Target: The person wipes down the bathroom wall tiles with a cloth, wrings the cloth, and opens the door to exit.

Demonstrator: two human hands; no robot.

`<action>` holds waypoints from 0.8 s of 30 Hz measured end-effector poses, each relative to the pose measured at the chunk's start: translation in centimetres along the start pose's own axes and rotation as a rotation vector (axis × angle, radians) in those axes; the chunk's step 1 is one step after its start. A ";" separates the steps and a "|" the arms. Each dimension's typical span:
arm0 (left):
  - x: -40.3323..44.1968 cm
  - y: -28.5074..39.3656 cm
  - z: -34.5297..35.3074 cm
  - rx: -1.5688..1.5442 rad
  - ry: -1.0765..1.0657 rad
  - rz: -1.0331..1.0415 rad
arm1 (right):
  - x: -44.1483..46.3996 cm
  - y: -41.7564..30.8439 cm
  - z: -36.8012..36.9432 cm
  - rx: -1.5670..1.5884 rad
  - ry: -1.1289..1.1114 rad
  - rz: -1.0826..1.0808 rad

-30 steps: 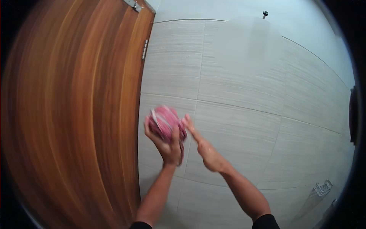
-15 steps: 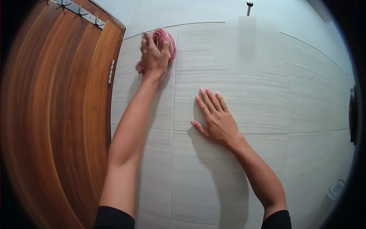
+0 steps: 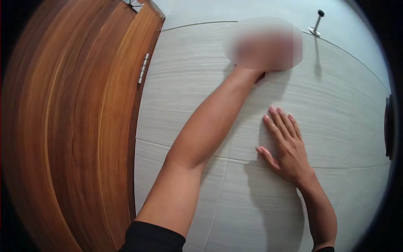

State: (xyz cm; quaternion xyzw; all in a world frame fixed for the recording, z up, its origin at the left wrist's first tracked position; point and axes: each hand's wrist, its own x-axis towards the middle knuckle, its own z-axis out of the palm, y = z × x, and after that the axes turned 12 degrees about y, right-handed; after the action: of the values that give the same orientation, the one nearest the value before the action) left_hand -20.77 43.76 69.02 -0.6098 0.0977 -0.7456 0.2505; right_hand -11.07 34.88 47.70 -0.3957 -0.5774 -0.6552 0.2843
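My left hand [image 3: 254, 52] reaches up to the upper part of the tiled wall [image 3: 184, 84]. A blurred patch covers its fingers. Pinkish-red colour shows through that blur, and a small dark red edge of the cloth [image 3: 260, 78] sticks out beneath the wrist; the half-second-old view shows this hand gripping the pink cloth against the tiles. Lower and to the right, my right hand [image 3: 289, 151] lies flat on the wall, fingers stretched and thumb apart, holding nothing.
A wooden door [image 3: 84, 126] with a metal hinge [image 3: 143, 68] stands at the left, hooks [image 3: 133, 5] at its top. A metal peg [image 3: 317, 25] juts from the wall at upper right. Something dark [image 3: 388, 128] is at the right edge.
My left hand has swept right across the upper tiles with the cloth. The view has shifted and tilted; my right hand stays flat on the wall, now appearing farther right and lower.
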 end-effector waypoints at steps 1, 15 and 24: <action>0.4 -2.2 -0.8 0.004 0.009 -0.009 | 0.2 -0.1 0.0 0.000 -0.005 -0.012; -2.2 -24.1 -12.3 0.381 0.480 0.001 | 0.2 -1.6 1.1 -0.144 0.018 0.068; -6.4 -21.0 -13.7 0.380 0.450 -0.059 | 0.1 -1.5 1.3 -0.134 0.071 0.088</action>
State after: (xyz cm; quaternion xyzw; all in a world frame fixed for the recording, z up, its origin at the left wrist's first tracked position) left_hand -38.35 62.73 69.73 -0.3740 -0.0081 -0.8739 0.3105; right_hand -12.15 36.42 47.00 -0.4153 -0.5039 -0.6928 0.3060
